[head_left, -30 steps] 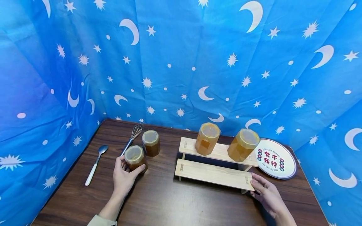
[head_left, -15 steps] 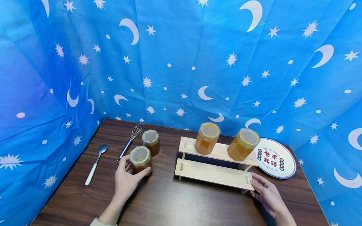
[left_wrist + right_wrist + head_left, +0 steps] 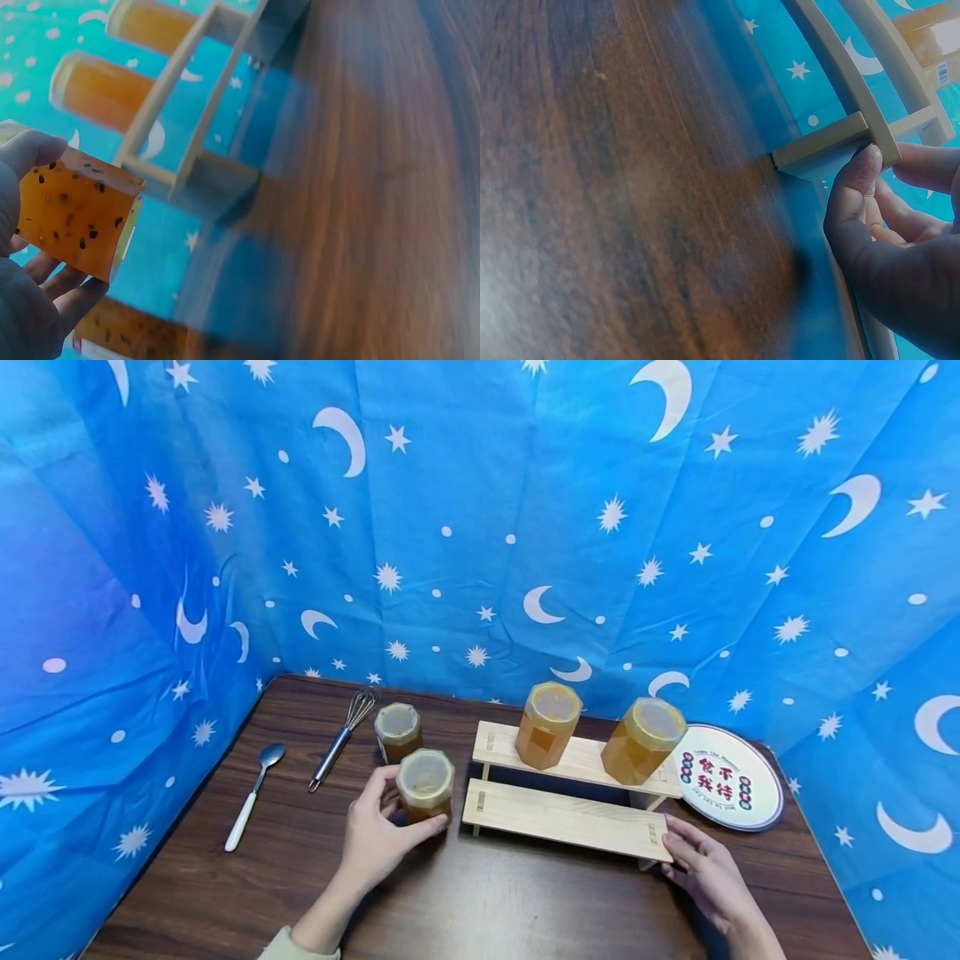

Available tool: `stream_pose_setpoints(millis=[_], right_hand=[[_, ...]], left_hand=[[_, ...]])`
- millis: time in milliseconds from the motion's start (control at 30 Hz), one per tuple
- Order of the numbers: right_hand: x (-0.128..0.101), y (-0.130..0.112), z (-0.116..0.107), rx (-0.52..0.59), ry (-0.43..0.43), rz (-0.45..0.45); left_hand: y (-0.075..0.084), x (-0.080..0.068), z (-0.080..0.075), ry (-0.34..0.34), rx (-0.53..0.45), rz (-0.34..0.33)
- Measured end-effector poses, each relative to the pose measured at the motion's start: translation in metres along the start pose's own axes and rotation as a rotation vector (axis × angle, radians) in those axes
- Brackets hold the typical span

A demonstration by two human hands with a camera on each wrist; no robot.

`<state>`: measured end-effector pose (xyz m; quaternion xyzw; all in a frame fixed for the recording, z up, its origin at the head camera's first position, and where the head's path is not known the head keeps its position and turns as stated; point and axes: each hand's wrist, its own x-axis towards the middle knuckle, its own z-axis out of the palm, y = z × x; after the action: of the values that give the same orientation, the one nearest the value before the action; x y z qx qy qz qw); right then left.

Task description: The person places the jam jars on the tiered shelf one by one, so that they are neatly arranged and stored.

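My left hand grips an octagonal jar round its side, thumb at the front and fingers behind. In the left wrist view the jar shows orange contents with dark seeds, and it appears raised off the table. A similar jar stands just behind it. With thumb and fingers, my right hand pinches the right end of the lower board of a two-step wooden rack. Two larger amber jars, the left one and the right one, stand on the upper step; the lower step bears nothing.
A spoon with a white handle and a whisk lie at the left of the dark wooden table. A round plate with red characters is behind the rack at right. Blue star-patterned cloth hangs round the table.
My left hand has carried the gripped jar to the right, away from the whisk and nearer the rack. My right hand has stayed at the rack's right end.
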<state>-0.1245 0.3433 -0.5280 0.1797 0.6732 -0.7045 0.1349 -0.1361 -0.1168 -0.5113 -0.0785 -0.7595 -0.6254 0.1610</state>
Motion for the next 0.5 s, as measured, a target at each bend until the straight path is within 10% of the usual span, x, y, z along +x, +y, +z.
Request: stream_pose_setpoints(millis=[500], right_hand=[[0.001, 0.001, 0.0, 0.012, 0.011, -0.043]], left_hand=[[0.033, 0.005, 0.053, -0.16, -0.077, 0.08]])
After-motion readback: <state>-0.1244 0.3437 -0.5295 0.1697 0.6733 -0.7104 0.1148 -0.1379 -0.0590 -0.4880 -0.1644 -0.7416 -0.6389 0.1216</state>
